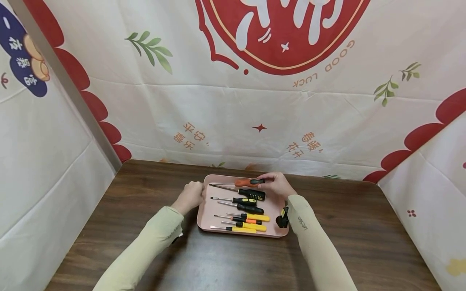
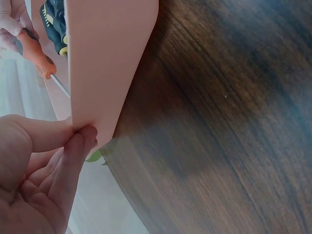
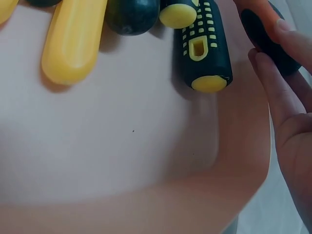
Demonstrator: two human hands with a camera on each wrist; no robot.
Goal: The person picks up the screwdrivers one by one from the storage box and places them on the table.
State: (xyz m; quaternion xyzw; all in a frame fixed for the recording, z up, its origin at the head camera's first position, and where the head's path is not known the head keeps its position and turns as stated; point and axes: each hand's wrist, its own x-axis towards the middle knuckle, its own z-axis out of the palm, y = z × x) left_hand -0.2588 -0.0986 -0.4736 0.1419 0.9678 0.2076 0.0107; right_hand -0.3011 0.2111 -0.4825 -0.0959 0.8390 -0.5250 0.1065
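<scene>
A pink tray (image 1: 273, 206) holds a row of several screwdrivers, their handles toward the right. My left hand (image 1: 191, 195) pinches the tray's left wall between thumb and fingers, as the left wrist view (image 2: 44, 165) shows up close. With its thumb and fingers, my right hand (image 1: 277, 184) grips the end of an orange and black screwdriver (image 1: 246, 183) at the tray's far side. Just nearer lies a black screwdriver with yellow dots (image 3: 207, 53). Two more black-handled ones follow, then slimmer yellow and orange ones, such as the nearest yellow screwdriver (image 1: 244, 230).
The tray stands on a dark wood table (image 1: 233, 262). Printed white cloth (image 1: 233, 109) hangs along the table's back edge and at both sides. A black device with a yellow mark (image 1: 282, 218) sits by my right wrist, over the tray's right end.
</scene>
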